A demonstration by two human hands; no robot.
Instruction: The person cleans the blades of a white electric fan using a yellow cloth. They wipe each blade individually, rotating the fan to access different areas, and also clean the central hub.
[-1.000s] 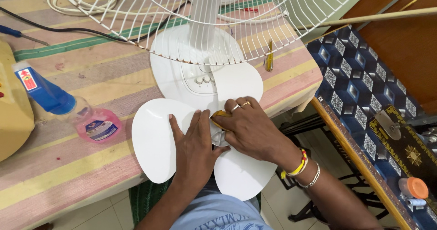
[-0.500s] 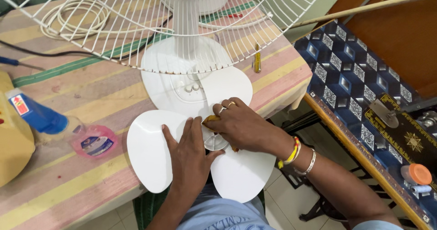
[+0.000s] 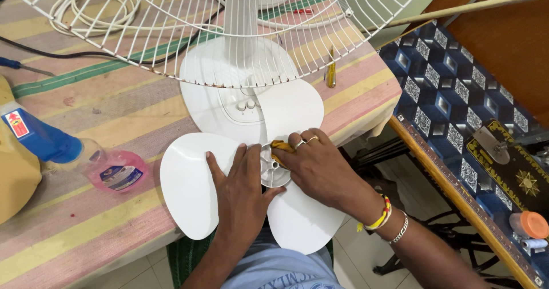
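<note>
- Head view: the left hand [image 3: 243, 189] lies flat, fingers spread, pressing on the white fan blade [image 3: 191, 183] just left of its hub [image 3: 273, 172].
- The right hand [image 3: 313, 166] is curled around a yellow cloth [image 3: 283, 146], pressed on the hub's upper right edge; the two hands nearly touch.
- The blade overhangs the table edge [image 3: 86, 254] toward the person; its lowest lobe sits past the edge, under the right wrist.
- Just beyond the hands stands the fan base [image 3: 206, 94], with the wire guard [image 3: 171, 32] over it, leaving little room upward.
- Left of the left hand, a pink spray bottle [image 3: 108, 169] lies well apart, with bare striped cloth between.
- Right of the right hand the table ends; a sewing machine [image 3: 509, 157] stands across a gap.
- A screwdriver [image 3: 330, 72] lies beyond the right hand, near the far corner.
</note>
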